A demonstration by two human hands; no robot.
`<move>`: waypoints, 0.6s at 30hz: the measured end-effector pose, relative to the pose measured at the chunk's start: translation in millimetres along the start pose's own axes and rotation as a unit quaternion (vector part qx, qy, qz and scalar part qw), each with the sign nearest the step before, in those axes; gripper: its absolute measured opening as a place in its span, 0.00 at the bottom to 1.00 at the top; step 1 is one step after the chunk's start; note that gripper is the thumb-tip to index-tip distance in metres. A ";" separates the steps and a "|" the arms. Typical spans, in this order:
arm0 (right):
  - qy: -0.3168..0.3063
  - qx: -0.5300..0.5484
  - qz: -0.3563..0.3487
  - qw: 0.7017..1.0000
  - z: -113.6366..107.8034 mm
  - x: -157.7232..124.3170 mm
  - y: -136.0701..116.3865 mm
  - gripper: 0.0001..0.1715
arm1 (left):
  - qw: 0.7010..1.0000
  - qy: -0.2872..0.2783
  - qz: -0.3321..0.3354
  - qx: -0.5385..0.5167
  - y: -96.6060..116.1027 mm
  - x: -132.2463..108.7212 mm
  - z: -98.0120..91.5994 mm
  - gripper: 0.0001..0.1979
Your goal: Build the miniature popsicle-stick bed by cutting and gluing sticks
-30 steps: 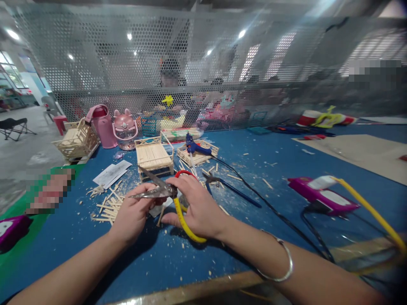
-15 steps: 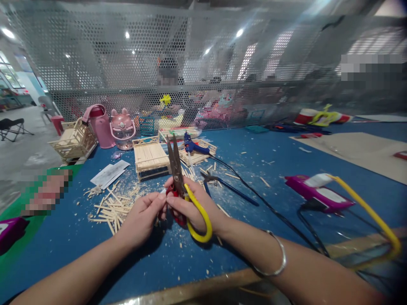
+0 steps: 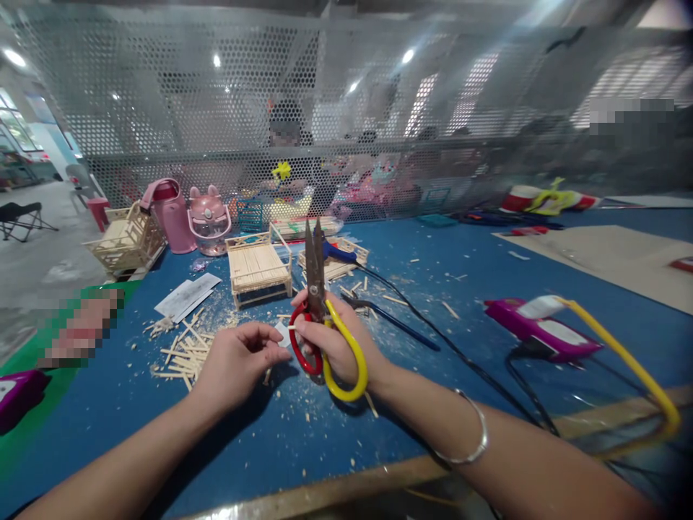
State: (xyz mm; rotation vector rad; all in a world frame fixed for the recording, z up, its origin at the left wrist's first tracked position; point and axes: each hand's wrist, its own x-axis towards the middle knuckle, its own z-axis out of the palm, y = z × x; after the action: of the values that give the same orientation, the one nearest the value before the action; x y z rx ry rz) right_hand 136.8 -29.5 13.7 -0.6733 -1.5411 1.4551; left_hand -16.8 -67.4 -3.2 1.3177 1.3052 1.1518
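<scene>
My right hand (image 3: pixel 341 350) is closed around a pair of scissors (image 3: pixel 315 278) with one red and one yellow handle loop. The scissors point upward, blades nearly together. At its thumb tip shows the pale end of a short wooden stick (image 3: pixel 293 328). My left hand (image 3: pixel 241 361) is just left of the red loop, thumb and forefinger apart with nothing clear between them; its other fingers are partly hidden. A small white piece (image 3: pixel 282 334) shows beyond its fingertips. Loose wooden sticks (image 3: pixel 187 355) are heaped left of that hand. Behind the hands stands a small stick-built bed frame (image 3: pixel 260 271).
Blue-handled pliers (image 3: pixel 401 325) and a blue glue gun (image 3: pixel 341 253) with a black cord lie beyond my right hand. A purple device (image 3: pixel 546 331) with a yellow cable is at right. Pink bottles (image 3: pixel 172 220) stand back left. Wood crumbs litter the blue table (image 3: pixel 303 462).
The left fingers have parted from the right hand's fingertips and drawn slightly apart. My right hand has turned the scissors more upright and shifted a little right.
</scene>
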 end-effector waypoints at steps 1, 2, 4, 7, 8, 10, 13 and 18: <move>-0.005 -0.001 0.004 1.000 0.1 0.0 0.9 0.12 | 1.000 0.008 0.000 0.012 0.4 0.6 -0.6 0.06; -0.008 -0.003 0.008 1.000 0.2 -0.2 1.7 0.13 | 1.000 0.015 0.005 0.027 0.8 0.8 -1.0 0.04; -0.011 -0.010 0.017 1.000 0.4 -0.5 2.5 0.13 | 0.997 0.026 0.027 0.060 1.1 0.5 -1.7 0.04; -0.012 -0.017 0.028 0.999 0.1 -0.5 2.7 0.12 | 0.993 0.037 0.073 0.084 0.2 -1.3 -2.3 0.04; -0.012 -0.017 0.030 0.999 -0.1 -0.2 2.7 0.12 | 0.991 0.040 0.091 0.087 -0.4 -2.0 -2.3 0.04; -0.013 -0.012 0.034 0.999 -0.6 0.4 3.0 0.13 | 0.987 0.039 0.122 0.096 -1.8 -3.1 -2.1 0.04; -0.021 -0.001 0.042 0.999 -0.9 1.2 3.4 0.13 | 0.979 0.010 0.152 0.133 -2.8 -3.7 -1.5 0.09; -0.042 0.012 0.057 0.997 1.0 0.0 2.6 0.14 | 0.961 0.016 0.196 0.195 -2.0 -4.0 -1.9 0.07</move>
State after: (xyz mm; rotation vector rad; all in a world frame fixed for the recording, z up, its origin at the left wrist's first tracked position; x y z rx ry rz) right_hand 135.4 -29.5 11.3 -0.7034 -1.5682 1.6043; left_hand -18.9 -71.4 -4.9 1.9198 1.3788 1.2205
